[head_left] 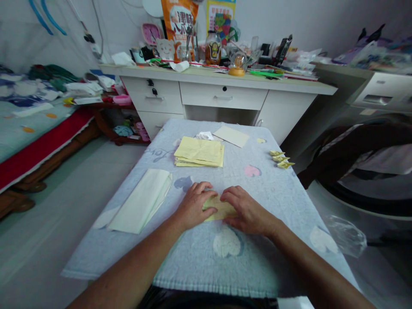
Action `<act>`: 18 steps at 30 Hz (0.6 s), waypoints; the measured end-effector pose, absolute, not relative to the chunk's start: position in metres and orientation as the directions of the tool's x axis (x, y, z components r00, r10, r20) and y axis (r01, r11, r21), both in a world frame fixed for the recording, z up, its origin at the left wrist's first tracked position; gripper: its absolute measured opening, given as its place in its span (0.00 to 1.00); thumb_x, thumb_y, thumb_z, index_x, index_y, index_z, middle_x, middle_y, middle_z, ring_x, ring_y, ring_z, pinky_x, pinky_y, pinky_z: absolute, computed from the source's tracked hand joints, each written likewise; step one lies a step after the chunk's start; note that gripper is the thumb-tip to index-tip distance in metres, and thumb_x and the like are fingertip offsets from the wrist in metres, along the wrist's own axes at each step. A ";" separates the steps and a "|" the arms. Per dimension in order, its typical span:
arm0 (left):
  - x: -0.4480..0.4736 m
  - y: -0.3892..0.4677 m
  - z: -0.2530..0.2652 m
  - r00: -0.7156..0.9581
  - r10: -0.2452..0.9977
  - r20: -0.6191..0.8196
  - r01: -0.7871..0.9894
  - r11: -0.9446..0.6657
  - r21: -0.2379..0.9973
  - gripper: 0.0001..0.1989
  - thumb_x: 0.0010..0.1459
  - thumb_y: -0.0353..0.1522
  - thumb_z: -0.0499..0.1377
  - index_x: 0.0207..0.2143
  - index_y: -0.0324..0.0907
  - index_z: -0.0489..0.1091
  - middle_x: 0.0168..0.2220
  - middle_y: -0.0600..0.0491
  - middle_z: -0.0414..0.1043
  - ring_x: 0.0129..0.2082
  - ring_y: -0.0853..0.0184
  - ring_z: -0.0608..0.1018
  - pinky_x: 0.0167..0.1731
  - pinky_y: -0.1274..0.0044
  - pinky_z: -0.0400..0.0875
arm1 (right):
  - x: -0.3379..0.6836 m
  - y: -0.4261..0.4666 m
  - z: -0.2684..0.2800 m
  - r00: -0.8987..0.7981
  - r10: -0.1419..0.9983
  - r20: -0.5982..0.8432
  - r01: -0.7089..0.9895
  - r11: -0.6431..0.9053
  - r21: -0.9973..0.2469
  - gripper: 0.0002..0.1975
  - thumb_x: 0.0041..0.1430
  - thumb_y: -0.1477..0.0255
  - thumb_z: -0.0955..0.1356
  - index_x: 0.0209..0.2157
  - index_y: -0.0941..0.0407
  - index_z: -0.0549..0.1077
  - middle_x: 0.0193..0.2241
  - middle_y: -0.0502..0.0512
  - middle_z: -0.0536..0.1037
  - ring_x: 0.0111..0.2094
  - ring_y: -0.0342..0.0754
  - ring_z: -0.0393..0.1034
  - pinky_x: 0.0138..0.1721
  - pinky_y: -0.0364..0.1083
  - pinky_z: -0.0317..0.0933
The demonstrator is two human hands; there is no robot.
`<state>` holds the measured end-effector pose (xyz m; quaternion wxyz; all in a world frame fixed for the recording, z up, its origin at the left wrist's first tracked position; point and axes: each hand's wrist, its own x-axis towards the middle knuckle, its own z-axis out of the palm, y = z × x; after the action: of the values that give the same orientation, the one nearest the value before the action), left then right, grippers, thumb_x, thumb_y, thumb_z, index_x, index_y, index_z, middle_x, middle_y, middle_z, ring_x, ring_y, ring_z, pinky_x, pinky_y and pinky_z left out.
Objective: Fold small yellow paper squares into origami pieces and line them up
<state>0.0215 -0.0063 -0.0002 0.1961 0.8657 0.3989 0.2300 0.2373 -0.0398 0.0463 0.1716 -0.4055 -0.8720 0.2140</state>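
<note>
A small folded piece of yellow paper point(221, 209) lies on the cloth-covered table between my two hands. My left hand point(195, 207) grips its left end, fingers curled over the far edge and thumb on the near side. At the right end, my right hand point(247, 211) has its fingers bent around the paper, partly hiding it. Beyond them is a stack of yellow paper sheets point(199, 151). Several small folded yellow paper pieces point(281, 159) sit in a row near the table's right edge.
A folded pale green sheet point(141, 201) lies at the left, and a cream card point(231, 136) with crumpled white tissue point(204, 135) at the back. Behind the table stands a cluttered white desk point(222, 88). A washing machine point(380, 94) is on the right, a bed point(35, 128) on the left.
</note>
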 end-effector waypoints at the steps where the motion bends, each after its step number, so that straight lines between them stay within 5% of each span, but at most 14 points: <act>1: 0.021 -0.006 0.001 0.582 0.776 0.243 0.588 -0.608 0.533 0.21 0.48 0.33 0.66 0.46 0.46 0.70 0.50 0.50 0.63 0.51 0.58 0.65 0.52 0.66 0.61 | 0.234 -0.039 0.042 -0.636 0.764 0.111 0.623 0.593 -0.510 0.24 0.49 0.69 0.73 0.48 0.57 0.66 0.46 0.60 0.69 0.46 0.53 0.60 0.48 0.53 0.57; 4: 0.017 -0.005 0.005 0.620 0.753 0.219 0.550 -0.617 0.564 0.21 0.46 0.34 0.68 0.44 0.46 0.70 0.48 0.51 0.64 0.49 0.59 0.66 0.51 0.67 0.62 | 0.231 -0.035 0.031 -0.642 0.762 0.084 0.629 0.586 -0.510 0.28 0.47 0.64 0.74 0.49 0.56 0.66 0.47 0.60 0.68 0.47 0.54 0.59 0.49 0.54 0.55; 10: 0.010 -0.004 0.012 0.702 0.701 0.124 0.515 -0.620 0.592 0.30 0.35 0.42 0.72 0.41 0.44 0.67 0.44 0.51 0.66 0.46 0.59 0.65 0.47 0.69 0.62 | 0.238 -0.033 0.023 -0.635 0.765 0.102 0.611 0.579 -0.539 0.22 0.51 0.65 0.72 0.47 0.55 0.67 0.48 0.59 0.68 0.48 0.54 0.60 0.49 0.53 0.54; 18: 0.011 -0.008 0.016 0.692 0.715 0.103 0.543 -0.608 0.579 0.22 0.39 0.34 0.71 0.36 0.44 0.67 0.43 0.51 0.65 0.45 0.59 0.66 0.46 0.70 0.62 | 0.240 -0.033 0.020 -0.634 0.755 0.167 0.566 0.600 -0.566 0.19 0.53 0.70 0.71 0.46 0.55 0.68 0.48 0.59 0.69 0.49 0.53 0.61 0.51 0.53 0.55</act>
<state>0.0105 -0.0079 0.0165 0.2620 0.8816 0.3566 0.1643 0.2398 -0.0332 0.0202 0.1993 -0.3788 -0.8720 0.2377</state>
